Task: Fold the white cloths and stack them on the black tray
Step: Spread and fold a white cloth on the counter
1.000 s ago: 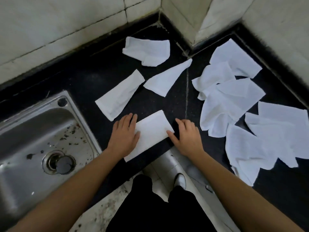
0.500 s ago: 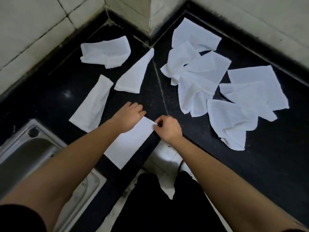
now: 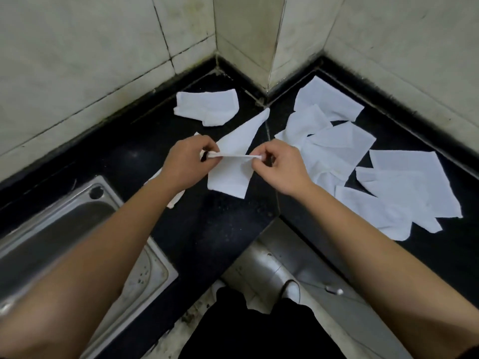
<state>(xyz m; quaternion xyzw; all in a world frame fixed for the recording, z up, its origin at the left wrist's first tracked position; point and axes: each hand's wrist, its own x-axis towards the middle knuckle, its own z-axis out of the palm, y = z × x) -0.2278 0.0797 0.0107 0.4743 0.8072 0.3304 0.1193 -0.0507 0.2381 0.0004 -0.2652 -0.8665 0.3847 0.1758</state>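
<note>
Folded white cloth (image 3: 228, 177) held up over black countertop (image 3: 212, 229) near inner corner, top edge stretched between both hands. Left hand (image 3: 185, 164) pinches left end, fingers curled. Right hand (image 3: 281, 169) pinches right end between thumb and fingertips. Lower edge possibly touching counter, hard to tell. Triangular cloth (image 3: 246, 130) lies just behind. Folded cloth (image 3: 207, 107) near wall. Loose cloths (image 3: 375, 182) overlap at right. Long cloth (image 3: 172, 200) partly hidden under left forearm. Steel sink (image 3: 64, 224) at left.
</note>
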